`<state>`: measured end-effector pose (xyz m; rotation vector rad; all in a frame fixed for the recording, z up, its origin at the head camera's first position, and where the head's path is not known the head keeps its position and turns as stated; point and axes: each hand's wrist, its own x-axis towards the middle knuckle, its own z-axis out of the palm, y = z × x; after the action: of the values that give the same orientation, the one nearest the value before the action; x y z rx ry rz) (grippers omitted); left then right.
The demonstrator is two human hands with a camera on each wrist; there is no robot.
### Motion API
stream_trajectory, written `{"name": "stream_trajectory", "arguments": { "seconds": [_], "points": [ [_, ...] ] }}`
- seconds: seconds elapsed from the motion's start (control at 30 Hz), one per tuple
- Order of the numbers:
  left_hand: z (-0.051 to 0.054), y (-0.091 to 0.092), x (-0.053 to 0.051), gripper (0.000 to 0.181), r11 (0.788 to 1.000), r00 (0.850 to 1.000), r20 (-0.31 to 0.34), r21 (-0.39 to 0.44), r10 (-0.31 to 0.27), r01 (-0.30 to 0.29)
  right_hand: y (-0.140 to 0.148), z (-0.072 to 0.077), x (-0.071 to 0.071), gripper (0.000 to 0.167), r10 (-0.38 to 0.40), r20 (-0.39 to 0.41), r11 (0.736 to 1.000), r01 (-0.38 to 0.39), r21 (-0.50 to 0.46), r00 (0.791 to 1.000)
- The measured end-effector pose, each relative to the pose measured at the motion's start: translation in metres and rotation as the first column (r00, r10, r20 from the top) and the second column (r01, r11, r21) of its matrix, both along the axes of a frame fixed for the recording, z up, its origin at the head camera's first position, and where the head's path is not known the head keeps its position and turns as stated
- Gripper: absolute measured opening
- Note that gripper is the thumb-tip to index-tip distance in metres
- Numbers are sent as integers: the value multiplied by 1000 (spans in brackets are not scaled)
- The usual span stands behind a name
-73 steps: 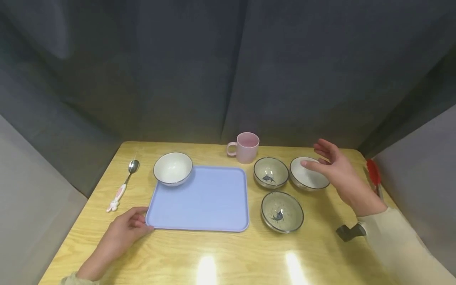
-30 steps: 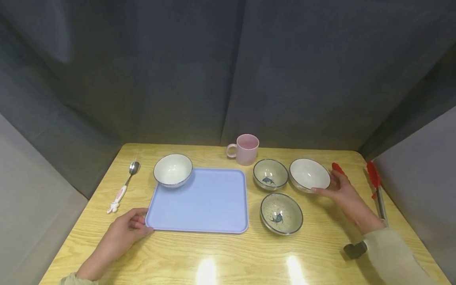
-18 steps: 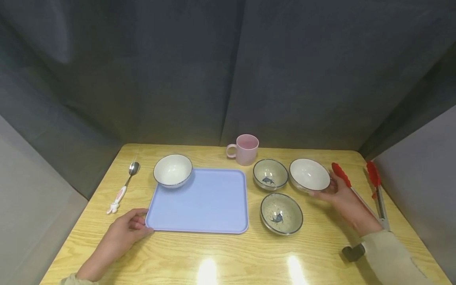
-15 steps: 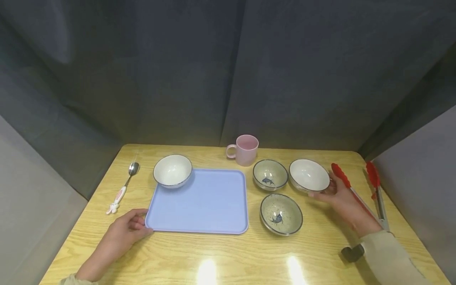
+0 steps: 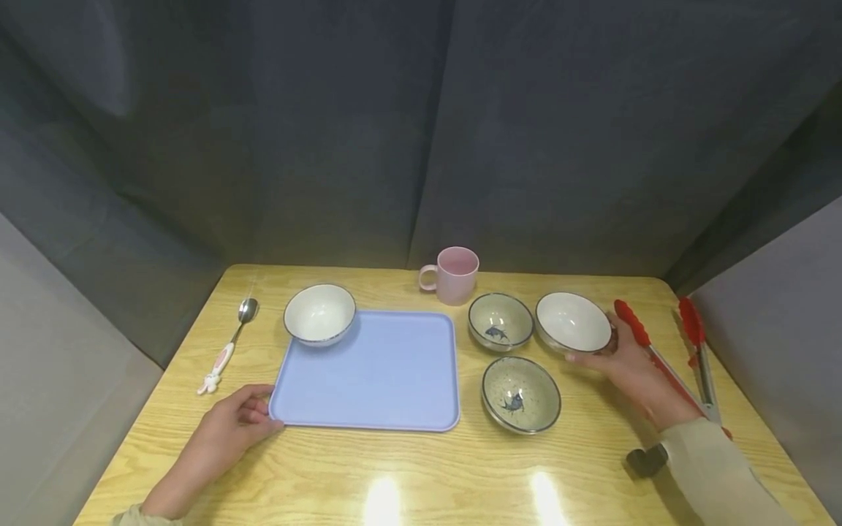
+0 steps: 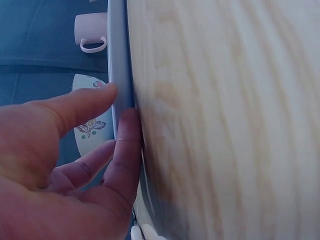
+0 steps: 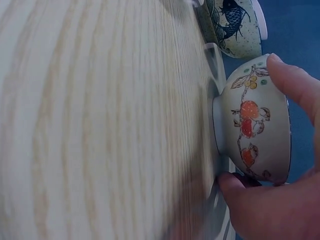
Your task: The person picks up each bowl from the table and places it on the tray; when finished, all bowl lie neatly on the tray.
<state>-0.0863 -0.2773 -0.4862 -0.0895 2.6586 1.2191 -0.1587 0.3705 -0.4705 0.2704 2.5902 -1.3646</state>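
Dark grey cloth (image 5: 329,146) was hung behind a yellow wood-grained table (image 5: 302,475). At its right side, a round white ceramic bowl with orange-red painted figures (image 5: 571,321) was gripped by the right hand (image 5: 631,369), digits set on the outer wall and near the foot; whether the foot was lifted could not be told. Knocking was judged the main risk: a small-footed, grey-green fish-patterned bowl (image 5: 500,318) was just beside it, and could be struck by a leftward shift. A larger grey-green fish-patterned bowl (image 5: 521,394) stood nearer the person. Red-tipped metal tongs (image 5: 706,376) lay partly beneath the right forearm and could be snagged by the sleeve.

Well apart from the right, the left hand (image 5: 230,424) was pinched on the near left corner of a flat pale-blue rectangular tray (image 5: 381,372). Its far left corner was overlapped by a plain-interior white bowl (image 5: 319,314), which might be tipped if the tray were pulled.

Farther out, a pink handled mug (image 5: 456,276) and a rabbit-handled metal spoon (image 5: 224,356) were noted. Lamp glare was recorded on the near tabletop; pale panels (image 5: 59,365) enclosed both sides.
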Motion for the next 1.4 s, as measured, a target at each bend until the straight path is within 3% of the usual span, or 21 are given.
{"name": "stream_trajectory", "arguments": {
  "seconds": [0.23, 0.5, 0.83, 1.1, 1.4],
  "points": [
    [1, 0, 0, 67, 1000, 1000, 6, 2, -1, 1, -3, -1, -1, 144, -12, -31, 1000, 12, -14, 999],
    [0, 0, 2, 67, 1000, 1000, 12, 9, -9, 9, -4, -7, -4, 133, -12, -79, 999, 9, -39, 997],
    [-1, 0, 3, 67, 1000, 1000, 10, 13, -14, 14, -10, -7, -6, 131, -27, -91, 998, 31, 46, 996],
    [0, 1, 2, 70, 1000, 1000, 6, 14, -11, 11, -13, -7, -9, 124, -40, -119, 998, 44, 38, 992],
    [0, -1, 1, 68, 1000, 1000, -3, -5, -19, 19, -14, -3, -10, 143, -40, -71, 996, 45, 76, 997]
  ]
}}
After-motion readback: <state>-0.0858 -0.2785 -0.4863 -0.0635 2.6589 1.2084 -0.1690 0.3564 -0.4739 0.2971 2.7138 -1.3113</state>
